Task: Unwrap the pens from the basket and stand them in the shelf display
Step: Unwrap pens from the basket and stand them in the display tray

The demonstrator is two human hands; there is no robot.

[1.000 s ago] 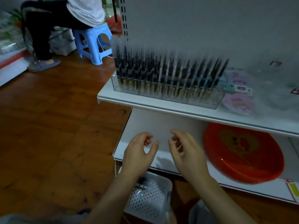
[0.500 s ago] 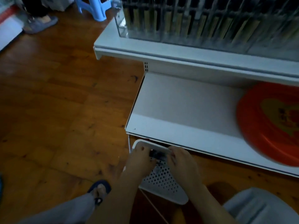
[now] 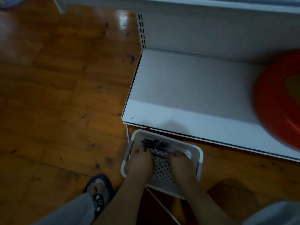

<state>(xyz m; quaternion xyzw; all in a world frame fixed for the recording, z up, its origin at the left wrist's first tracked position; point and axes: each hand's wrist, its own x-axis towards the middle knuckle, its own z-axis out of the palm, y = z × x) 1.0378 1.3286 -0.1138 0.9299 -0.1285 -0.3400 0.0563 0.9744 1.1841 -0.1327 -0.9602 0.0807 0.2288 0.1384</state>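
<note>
Both hands are down inside the white basket [image 3: 198,157] at the lower middle of the frame. From where I stand the left hand [image 3: 140,161] sits at the basket's left side and the right hand [image 3: 181,161] toward its right, backs up, fingers bent down toward a bundle of dark pens [image 3: 155,144] lying across the far end of the basket. Fingertips meet the bundle, but the dim light and blur hide them, so I cannot tell whether either hand actually grips the pens or merely rests on them.

That basket has a perforated floor, dotted with holes, and stands on the wooden floor [image 3: 56,95] just in front of the lower shelf [image 3: 186,88]. This shelf is a white board filling the middle right of the frame, with a slotted upright [image 3: 142,30] rising behind its left corner. At the right edge a red round tray [image 3: 276,101] lies on the shelf, blurred. Across the top runs the underside of an upper shelf [image 3: 178,2].

Warm brown planks with dark knots cover the left half of the frame, glossy near the top. At the bottom left a foot in a dark sandal [image 3: 99,187] shows below a grey trouser leg [image 3: 73,211].
</note>
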